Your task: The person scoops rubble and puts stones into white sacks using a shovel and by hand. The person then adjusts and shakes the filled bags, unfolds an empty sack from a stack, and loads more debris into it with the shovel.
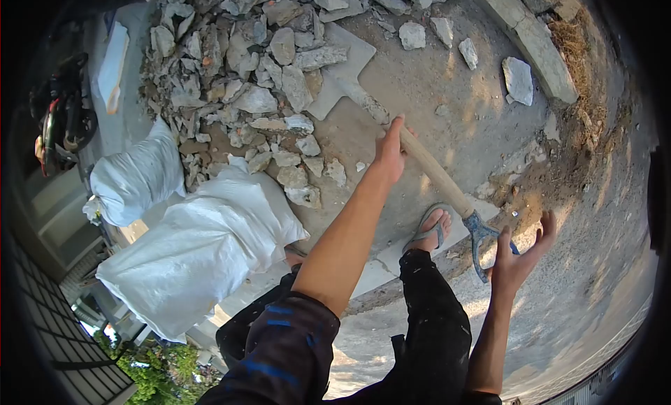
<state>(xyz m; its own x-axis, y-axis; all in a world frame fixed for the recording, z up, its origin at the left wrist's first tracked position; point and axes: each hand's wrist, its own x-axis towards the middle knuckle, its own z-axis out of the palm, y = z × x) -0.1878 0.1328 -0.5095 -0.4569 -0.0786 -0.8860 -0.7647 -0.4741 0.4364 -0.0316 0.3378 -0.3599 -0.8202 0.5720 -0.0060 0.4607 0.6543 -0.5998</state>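
A shovel [433, 169] with a wooden shaft lies diagonally across the view. Its grey blade [342, 69] rests at the edge of a heap of broken concrete [258, 69], partly under some pieces. My left hand [393, 153] is closed round the shaft just behind the blade socket. At the other end is the blue, worn Y-shaped handle [478, 232]. My right hand [521, 258] is beside this handle, thumb and fingers spread apart, not wrapped round it.
Two full white sacks [203, 241] [136, 174] stand at the left, beside the rubble. Loose chunks [517, 81] and a long concrete kerb [524, 38] lie at the upper right. My sandalled foot [432, 227] is below the shaft. A dark barred gate [59, 328] is at the lower left.
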